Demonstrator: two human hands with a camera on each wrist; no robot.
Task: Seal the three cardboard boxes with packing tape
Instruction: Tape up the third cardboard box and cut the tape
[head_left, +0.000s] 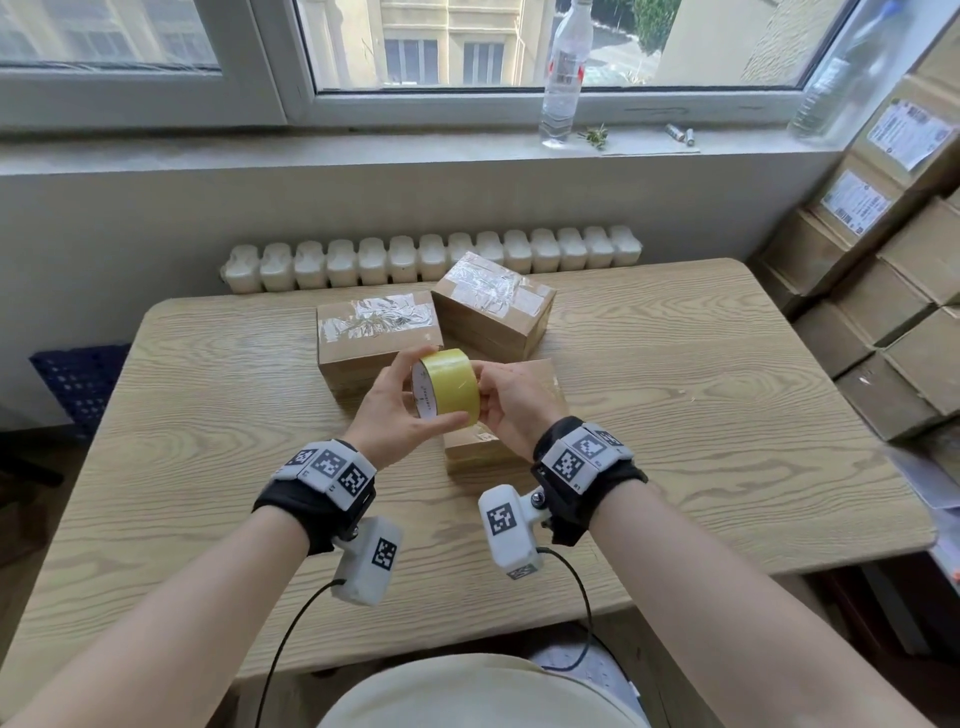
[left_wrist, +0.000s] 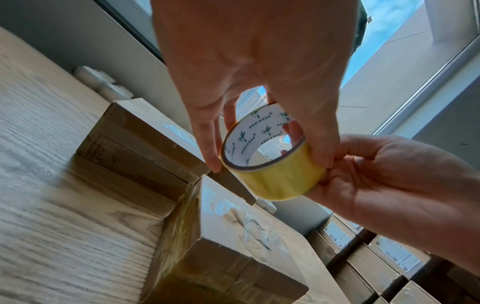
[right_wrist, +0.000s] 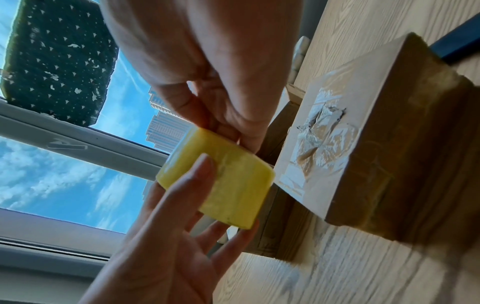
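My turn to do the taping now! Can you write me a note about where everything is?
Left hand and right hand both grip the yellow tape roll above the near box. Back left box and back right box already carry crinkled clear tape on top. The near box's top shows old tape too. No strip pulled free yet; that comes next.

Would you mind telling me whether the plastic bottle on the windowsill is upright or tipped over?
Upright: the bottle stands on its base on the sill.
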